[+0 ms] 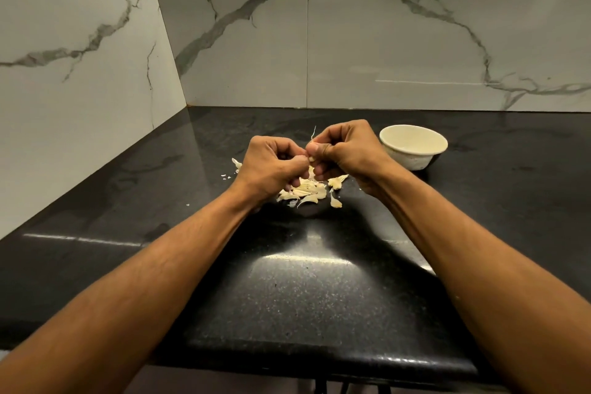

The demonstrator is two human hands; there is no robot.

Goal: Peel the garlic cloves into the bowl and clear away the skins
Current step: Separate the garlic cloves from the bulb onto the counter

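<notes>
I have my left hand (271,166) and right hand (345,150) both pinching one small pale garlic clove (311,159), left of the cream round bowl (414,145). A hard tug could flick it among the papery skins (307,192) below.

Clove (311,159) mostly hidden between hands (311,157)

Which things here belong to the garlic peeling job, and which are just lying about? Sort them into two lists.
Part of the job:
- left hand and right hand, both with a grip on one garlic clove
- pile of skins on the counter under the hands
- bowl to the right, contents not visible

Just there:
- black counter
- marble wall
</notes>
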